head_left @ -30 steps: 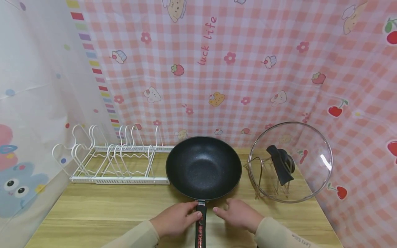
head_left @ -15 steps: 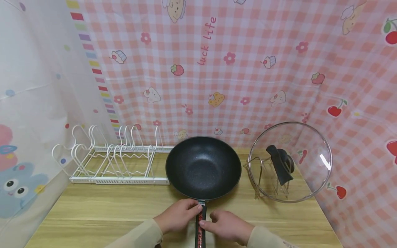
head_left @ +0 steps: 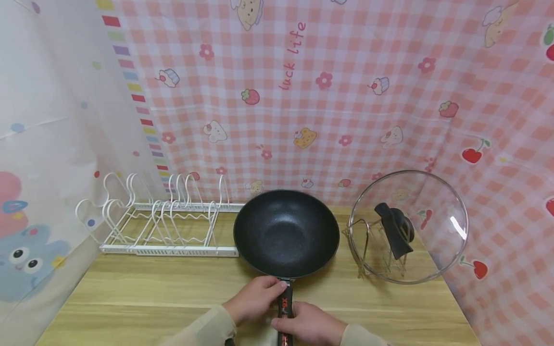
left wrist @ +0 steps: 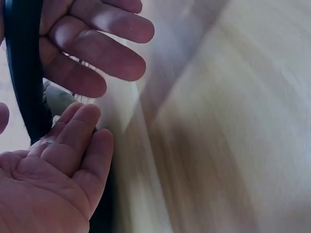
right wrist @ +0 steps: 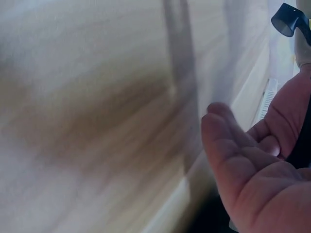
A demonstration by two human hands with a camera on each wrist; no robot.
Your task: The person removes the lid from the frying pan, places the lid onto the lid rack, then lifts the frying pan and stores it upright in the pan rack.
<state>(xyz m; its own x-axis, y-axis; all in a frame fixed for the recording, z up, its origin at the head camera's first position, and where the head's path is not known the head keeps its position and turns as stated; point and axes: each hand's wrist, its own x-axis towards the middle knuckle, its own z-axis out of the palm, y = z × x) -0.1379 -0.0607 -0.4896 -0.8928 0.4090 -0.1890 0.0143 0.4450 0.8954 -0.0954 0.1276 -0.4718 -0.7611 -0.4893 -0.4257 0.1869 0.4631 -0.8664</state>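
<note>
A black wok (head_left: 286, 233) rests on the wooden table, its long handle (head_left: 284, 307) toward me. In the head view my left hand (head_left: 255, 298) holds the handle close to the pan, thumb on top. Nearer to me, my right hand (head_left: 309, 323) holds it with the thumb across the top. In the left wrist view the fingers of my right hand (left wrist: 102, 43) reach under the dark handle (left wrist: 24, 68), above my left hand (left wrist: 53, 179). The right wrist view shows my right hand (right wrist: 252, 174) with the palm turned up; the handle is mostly out of frame.
Left of the wok stands a white wire rack (head_left: 169, 251) with upright loops. On the right, a glass lid (head_left: 437, 216) with a black knob leans on a small gold wire stand (head_left: 365, 240). A pink checked cloth (head_left: 277, 115) hangs behind the table (head_left: 143, 288).
My right hand has come leftward and nearer to me, from beside the handle onto it. The left hand has moved slightly right along with a small shift of the head view.
</note>
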